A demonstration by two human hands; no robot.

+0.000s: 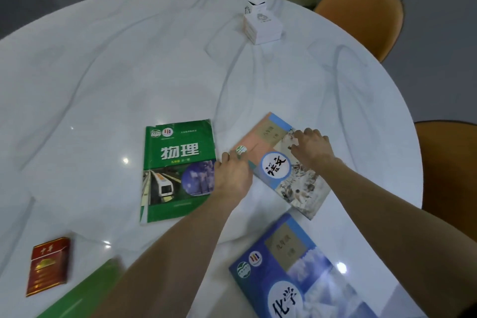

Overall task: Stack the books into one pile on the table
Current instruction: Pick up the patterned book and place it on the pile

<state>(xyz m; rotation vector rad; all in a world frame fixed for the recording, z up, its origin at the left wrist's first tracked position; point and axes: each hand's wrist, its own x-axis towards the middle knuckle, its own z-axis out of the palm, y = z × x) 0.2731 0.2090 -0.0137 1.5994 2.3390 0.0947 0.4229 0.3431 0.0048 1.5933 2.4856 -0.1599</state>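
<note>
Lying flat on the desk (129, 72) right of the green book (178, 162), the pink-and-blue book (277, 162) looks thin, light, floppy and slick-covered. The left hand (232, 178) rests straight fingers (227, 160) on its left corner. The right hand (315, 148) bends its fingers over the far edge, grip unclear. Opposite edges suit lifting.

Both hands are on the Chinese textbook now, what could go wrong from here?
The Chinese textbook lies askew to the physics book; unturned, it could land crooked on it. The chemistry book lies between the arms toward the near side of the table, so the left hand or right hand drawing back might nudge it.
</note>
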